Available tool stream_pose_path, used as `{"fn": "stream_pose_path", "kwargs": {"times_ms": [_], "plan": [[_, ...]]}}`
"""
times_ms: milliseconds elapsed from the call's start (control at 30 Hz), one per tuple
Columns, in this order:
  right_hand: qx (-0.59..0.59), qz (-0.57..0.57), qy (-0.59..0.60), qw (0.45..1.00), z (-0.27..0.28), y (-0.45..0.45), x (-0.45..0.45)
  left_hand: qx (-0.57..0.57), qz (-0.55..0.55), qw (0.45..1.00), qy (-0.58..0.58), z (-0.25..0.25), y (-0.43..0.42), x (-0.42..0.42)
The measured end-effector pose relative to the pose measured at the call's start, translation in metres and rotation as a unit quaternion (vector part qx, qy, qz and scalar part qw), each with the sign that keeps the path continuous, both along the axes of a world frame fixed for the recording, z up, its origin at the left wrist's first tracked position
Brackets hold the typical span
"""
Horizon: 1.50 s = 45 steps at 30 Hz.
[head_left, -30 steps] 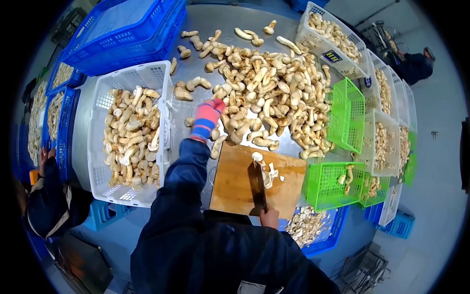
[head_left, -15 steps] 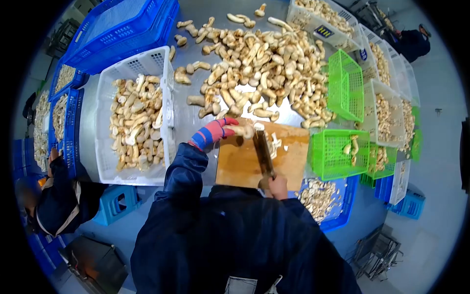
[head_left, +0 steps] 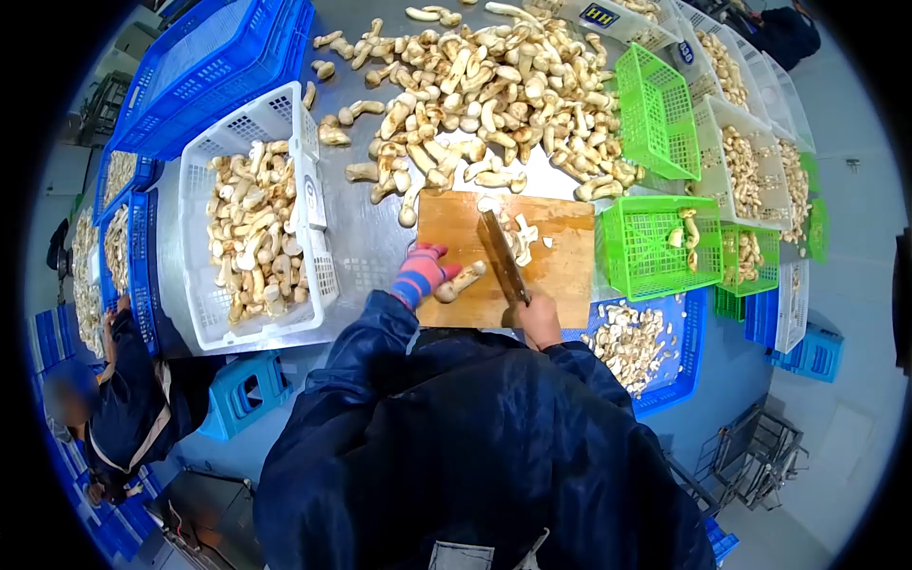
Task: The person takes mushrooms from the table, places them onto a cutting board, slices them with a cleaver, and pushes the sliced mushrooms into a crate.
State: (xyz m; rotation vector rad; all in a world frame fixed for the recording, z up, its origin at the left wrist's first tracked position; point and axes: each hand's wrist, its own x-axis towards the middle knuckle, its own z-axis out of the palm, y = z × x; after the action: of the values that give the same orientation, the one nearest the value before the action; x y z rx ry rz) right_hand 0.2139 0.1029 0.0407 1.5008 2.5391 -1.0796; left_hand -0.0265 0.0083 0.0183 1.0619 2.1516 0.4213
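Note:
My left hand (head_left: 425, 273), in a pink and blue striped glove, is closed on a mushroom (head_left: 462, 283) with a pale stem and brownish cap, low over the left part of the wooden cutting board (head_left: 556, 294). My bare right hand (head_left: 541, 320) grips the handle of a knife (head_left: 503, 256), its blade slanting up and left over the board. White mushroom trimmings (head_left: 521, 239) lie beside the blade. A cut piece (head_left: 488, 204) sits near the blade's tip.
A large heap of mushrooms (head_left: 494, 95) covers the metal table behind the board. A white crate of mushrooms (head_left: 309, 180) stands left. Right are green baskets (head_left: 655, 271) and white crates. A blue tray (head_left: 679, 389) holds trimmings. Another person (head_left: 142, 389) is at left.
My left hand has drawn the mushroom back toward me, away from the blade. The knife stays over the board in my right hand. The camera view has tilted, shifting the scene slightly.

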Motion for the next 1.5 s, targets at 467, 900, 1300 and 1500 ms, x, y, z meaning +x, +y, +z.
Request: {"fn": "stream_pose_path", "kwargs": {"times_ms": [467,900,1300,1500], "plan": [[-0.074,0.004,0.027,0.997,0.040,0.004,0.013,0.048,-0.013,0.997,0.050,0.007,-0.014,0.046],[-0.136,0.019,0.029,0.990,-0.003,-0.015,0.008,0.205,0.225,0.952,-0.028,-0.049,-0.020,0.074],[-0.210,-0.008,0.048,0.977,0.003,0.004,0.008,0.168,0.426,0.799,-0.391,-0.036,0.014,0.071],[-0.151,0.031,0.013,0.988,0.013,0.002,0.006,0.112,0.443,0.810,-0.367,-0.034,0.018,0.075]]}}
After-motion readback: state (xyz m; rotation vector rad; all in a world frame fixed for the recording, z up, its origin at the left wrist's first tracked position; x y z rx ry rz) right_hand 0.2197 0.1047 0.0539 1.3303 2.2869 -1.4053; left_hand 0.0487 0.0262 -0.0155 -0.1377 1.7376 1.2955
